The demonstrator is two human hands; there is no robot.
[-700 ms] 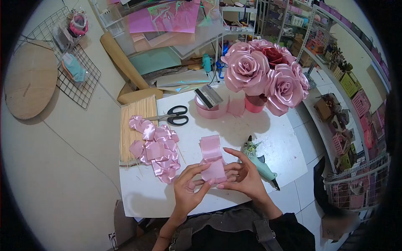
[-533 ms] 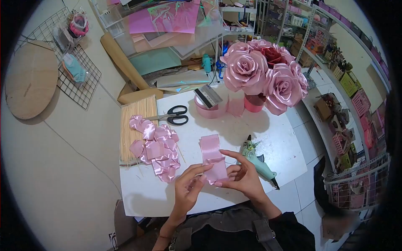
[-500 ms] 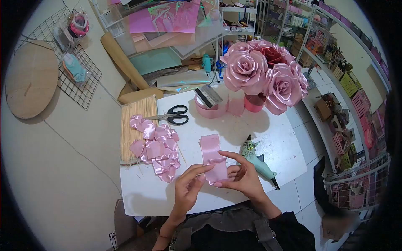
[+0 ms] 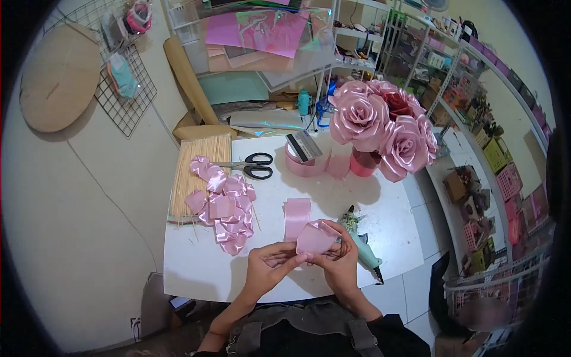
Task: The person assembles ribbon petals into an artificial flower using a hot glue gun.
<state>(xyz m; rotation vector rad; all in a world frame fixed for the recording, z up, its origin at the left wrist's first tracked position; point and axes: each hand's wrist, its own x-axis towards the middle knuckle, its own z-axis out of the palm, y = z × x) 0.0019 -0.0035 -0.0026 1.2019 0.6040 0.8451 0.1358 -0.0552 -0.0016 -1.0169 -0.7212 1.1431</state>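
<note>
Between my hands, above the front of the white table, is a piece of pink satin ribbon (image 4: 317,237) with a curved upper edge. My left hand (image 4: 269,265) pinches its lower edge, thumb against the ribbon. My right hand (image 4: 339,260) grips the same piece at its lower right, fingers behind it. Just beyond them, a flat strip of pink ribbon (image 4: 297,214) lies on the table. A mint-green glue gun (image 4: 366,251) rests right of my right hand. To the left is a pile of shiny pink ribbon petals (image 4: 231,208).
Black-handled scissors (image 4: 257,166) lie by a bundle of thin wooden sticks (image 4: 190,163). Behind stands a ribbon roll (image 4: 306,168) with a card (image 4: 304,146) on it. Large pink satin roses (image 4: 380,122) stand at the back right. A wire basket (image 4: 499,291) is beyond the table's right side.
The ribbon piece in my hands has been raised and tilted, and its upper edge now curves. My hands have come closer together at its lower edge. The camera view has shifted slightly.
</note>
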